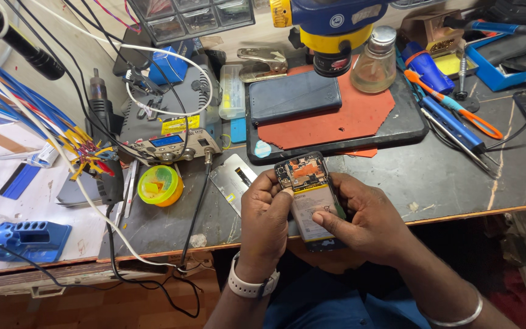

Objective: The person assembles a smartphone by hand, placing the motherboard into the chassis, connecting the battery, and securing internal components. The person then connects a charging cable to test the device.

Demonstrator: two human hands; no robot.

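Dark phone point(294, 95) on red mat point(348, 119), glass bottle point(377, 61), yellow round tin point(160, 185), blue-handled tools point(452, 122).

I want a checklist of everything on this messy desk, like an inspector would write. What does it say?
Surface: dark scratched workbench with a black mat and a red pad on it.
Job's things: opened phone, back cover off, battery and circuit board showing.
Clutter: closed phone on the pad, glass bottle, yellow tub, screwdrivers, metal plate.
Grippers: left hand and right hand both hold the opened phone.
Cables: white and black cables loop over the grey power unit; blue wires at the far left.
Surroundings: microscope overhead, drawer box behind.
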